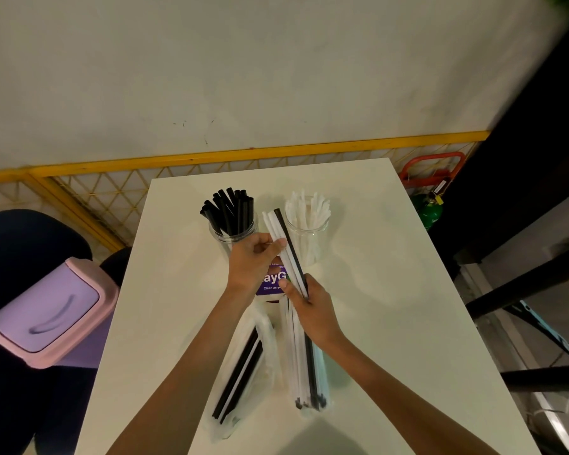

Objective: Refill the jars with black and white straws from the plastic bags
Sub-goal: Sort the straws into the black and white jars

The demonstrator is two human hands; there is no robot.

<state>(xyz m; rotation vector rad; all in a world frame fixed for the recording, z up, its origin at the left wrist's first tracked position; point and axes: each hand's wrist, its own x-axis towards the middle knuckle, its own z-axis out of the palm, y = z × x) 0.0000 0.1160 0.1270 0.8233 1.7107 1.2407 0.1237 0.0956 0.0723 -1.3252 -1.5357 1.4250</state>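
White and one black, the mixed bunch of straws (284, 244) slants far-left, its far ends between the two jars. The right hand (312, 310) grips its near part; the left hand (255, 261) pinches higher up. Black jar (232, 224) far-left, white jar (307, 224) far-right; both bags (243, 372) lie near, still stocked.

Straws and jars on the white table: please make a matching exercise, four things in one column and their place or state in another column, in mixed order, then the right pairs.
Things:
1. left jar
2. right jar
3. bin
4. mixed straws

Places or states:
A. beside the table, on its left
B. holds white straws
C. gripped by both hands, the left hand and the right hand
D. holds black straws

Pairs: 1-D, 2-B, 3-A, 4-C
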